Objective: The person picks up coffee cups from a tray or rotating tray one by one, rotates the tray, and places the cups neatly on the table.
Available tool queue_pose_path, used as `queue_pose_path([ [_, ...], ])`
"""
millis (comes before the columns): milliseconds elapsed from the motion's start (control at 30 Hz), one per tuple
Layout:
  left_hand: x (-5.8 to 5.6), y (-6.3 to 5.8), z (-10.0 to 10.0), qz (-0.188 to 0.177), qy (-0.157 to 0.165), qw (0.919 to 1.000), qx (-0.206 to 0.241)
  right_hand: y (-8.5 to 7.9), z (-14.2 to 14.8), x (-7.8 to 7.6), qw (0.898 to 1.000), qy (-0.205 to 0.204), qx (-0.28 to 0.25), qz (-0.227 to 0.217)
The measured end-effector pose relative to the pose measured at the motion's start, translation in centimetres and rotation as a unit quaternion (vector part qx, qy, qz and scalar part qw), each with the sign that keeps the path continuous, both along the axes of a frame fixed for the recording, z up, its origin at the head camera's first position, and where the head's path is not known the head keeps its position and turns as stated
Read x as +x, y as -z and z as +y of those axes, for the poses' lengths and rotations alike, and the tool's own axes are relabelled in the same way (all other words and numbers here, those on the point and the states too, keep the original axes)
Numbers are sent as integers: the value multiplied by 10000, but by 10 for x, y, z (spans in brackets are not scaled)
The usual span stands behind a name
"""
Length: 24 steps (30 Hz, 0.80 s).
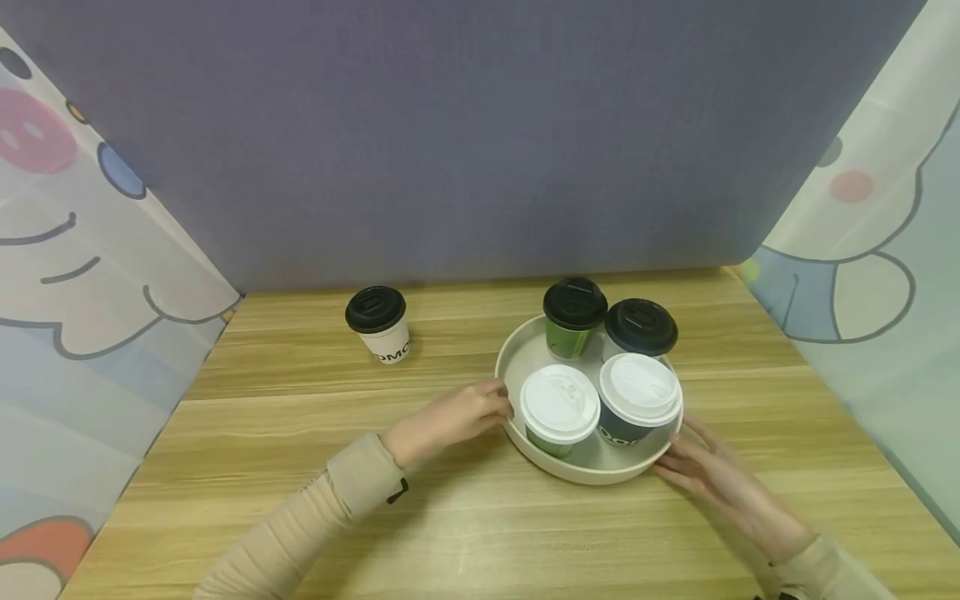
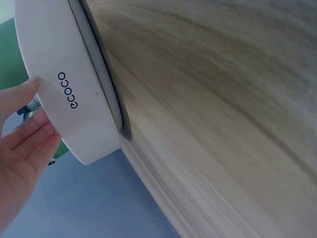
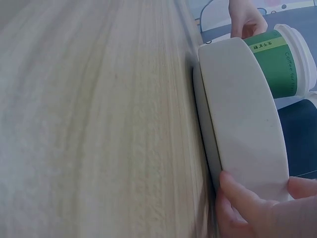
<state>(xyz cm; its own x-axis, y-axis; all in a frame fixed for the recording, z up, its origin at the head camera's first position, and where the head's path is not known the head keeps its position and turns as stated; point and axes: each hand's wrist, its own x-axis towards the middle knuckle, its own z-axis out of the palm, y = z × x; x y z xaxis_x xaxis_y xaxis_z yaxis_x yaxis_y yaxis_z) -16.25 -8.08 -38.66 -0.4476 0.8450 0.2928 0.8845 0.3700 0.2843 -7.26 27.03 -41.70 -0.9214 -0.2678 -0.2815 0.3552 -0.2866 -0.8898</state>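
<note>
A round off-white tray carries several lidded paper coffee cups. At its left side my left hand grips the rim, thumb and fingertips right at the edge in the left wrist view. My right hand holds the front right side; in the right wrist view its fingers lie against the outer wall and the thumb is over the rim. On the tray are a green cup with a white lid, a dark cup with a white lid, a green cup with a black lid and another black-lidded cup, its body mostly hidden.
A white cup with a black lid stands apart on the wooden table, left of the tray. A grey-blue panel rises behind the table. Cartoon-printed curtains hang at both sides.
</note>
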Motion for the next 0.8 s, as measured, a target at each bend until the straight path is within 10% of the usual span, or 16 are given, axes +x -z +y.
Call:
queue_pose_path([
  [433, -1, -9, 0, 105, -305, 9995, 44, 0, -1, 1, 10000, 37, -6, 38],
  [800, -1, -47, 4, 189, -369, 9975, 564, 0, 0, 1, 10000, 34, -72, 44],
])
